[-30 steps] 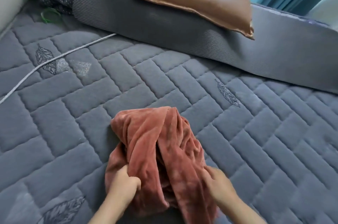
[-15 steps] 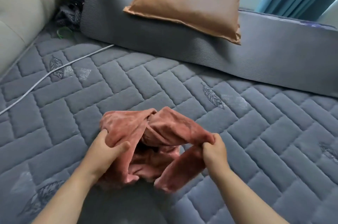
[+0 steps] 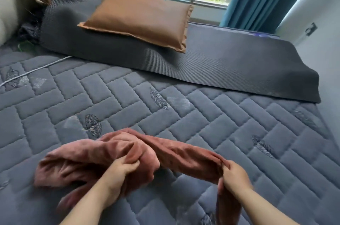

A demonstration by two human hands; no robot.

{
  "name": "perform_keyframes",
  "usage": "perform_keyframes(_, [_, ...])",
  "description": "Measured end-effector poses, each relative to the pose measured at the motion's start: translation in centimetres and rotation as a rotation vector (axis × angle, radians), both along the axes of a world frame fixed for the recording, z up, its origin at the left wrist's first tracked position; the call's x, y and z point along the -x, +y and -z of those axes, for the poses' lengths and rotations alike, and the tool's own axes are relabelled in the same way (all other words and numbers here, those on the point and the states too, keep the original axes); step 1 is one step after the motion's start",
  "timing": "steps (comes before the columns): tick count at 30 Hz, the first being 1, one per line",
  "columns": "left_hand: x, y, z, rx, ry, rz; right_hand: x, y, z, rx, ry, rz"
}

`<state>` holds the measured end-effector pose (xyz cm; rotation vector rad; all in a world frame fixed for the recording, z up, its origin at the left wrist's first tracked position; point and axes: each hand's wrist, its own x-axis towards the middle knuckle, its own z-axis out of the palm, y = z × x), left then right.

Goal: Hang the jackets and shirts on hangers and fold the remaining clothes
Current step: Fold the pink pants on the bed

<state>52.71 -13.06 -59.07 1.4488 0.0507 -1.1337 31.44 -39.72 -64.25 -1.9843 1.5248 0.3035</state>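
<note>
Left hand and right hand each grip the rust-coloured fleece garment on the bed.
The left hand's fingers curl into a bunch of cloth at the garment's middle. The right hand is closed round one end, with a length hanging below it. Between the hands the cloth stretches in a twisted band, and to the left of the left hand the rest lies crumpled on the quilted grey cover. Well beyond both hands a brown pillow rests on a ribbed dark blanket. A white cord lies far out beyond the left hand.
</note>
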Motion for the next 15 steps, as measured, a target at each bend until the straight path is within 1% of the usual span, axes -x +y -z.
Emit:
perform_keyframes(1, [1.9,-1.0,0.8,-0.011,-0.006,0.082,1.3,-0.3,0.2,0.053,0.098,0.072])
perform_keyframes(2, [3.7,-1.9,1.5,-0.031,-0.051,0.180,2.4,-0.3,0.2,0.097,0.184,0.106])
perform_keyframes(3, [5.6,-2.5,2.3,-0.069,-0.116,0.309,3.1,-0.2,0.5,0.118,0.230,0.094])
perform_keyframes(4, [7.5,-2.8,3.2,-0.111,-0.165,0.456,3.3,0.2,0.8,0.111,0.200,0.046])
perform_keyframes(5, [9.1,-2.8,4.2,-0.164,-0.236,0.612,3.1,1.1,1.0,0.077,0.126,-0.033])
perform_keyframes(6, [10.3,-2.5,4.9,-0.226,-0.320,0.742,2.5,2.2,1.2,0.007,0.032,-0.119])
perform_keyframes(7, [11.0,-1.8,5.8,-0.285,-0.404,0.822,1.6,3.6,1.4,-0.102,-0.040,-0.187])
perform_keyframes(8, [11.3,-1.0,6.5,-0.325,-0.438,0.793,0.5,5.1,1.8,-0.239,-0.085,-0.221])
perform_keyframes(9, [11.0,-0.3,6.7,-0.373,-0.447,0.694,-0.6,6.5,2.4,-0.361,-0.114,-0.227])
perform_keyframes(10, [10.1,0.4,6.9,-0.444,-0.473,0.583,-1.8,7.8,3.0,-0.440,-0.131,-0.220])
perform_keyframes(11, [8.8,1.0,7.0,-0.536,-0.527,0.483,-3.0,8.9,3.7,-0.472,-0.138,-0.213])
perform_keyframes(13, [5.6,2.3,7.9,-0.705,-0.751,0.304,-5.1,10.6,5.1,-0.489,-0.177,-0.212])
perform_keyframes(14, [3.7,2.9,8.5,-0.764,-0.849,0.221,-5.9,11.3,5.6,-0.478,-0.175,-0.233])
perform_keyframes(15, [1.7,3.5,9.3,-0.832,-0.901,0.143,-6.8,12.0,6.1,-0.464,-0.144,-0.273])
